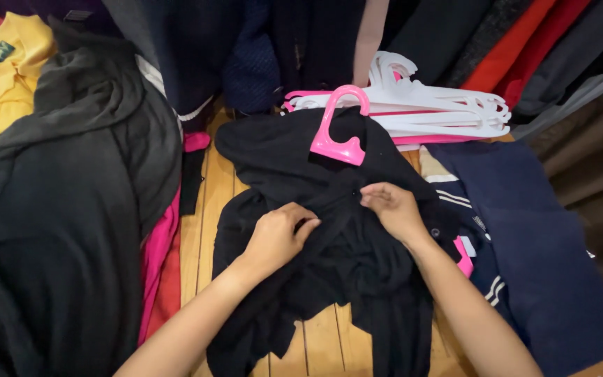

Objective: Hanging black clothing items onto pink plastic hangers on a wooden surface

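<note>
Pinching folds of a black garment (343, 258) on a pink hanger (340, 136), the left hand (277, 237) and right hand (393, 209) close on fabric spread over the wooden floor (211, 209), near stacked white hangers (441, 108).

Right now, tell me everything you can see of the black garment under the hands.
The black garment is dark, soft-looking fabric, crumpled and bunched, lying on the wooden floor. A pink plastic hanger sits in its upper end, hook pointing away from the wearer. The left hand and right hand both pinch folds of fabric near its middle. A small round dot beside the right hand may be a button. Its right edge overlaps navy clothing; its lower edge runs out of view.
</note>
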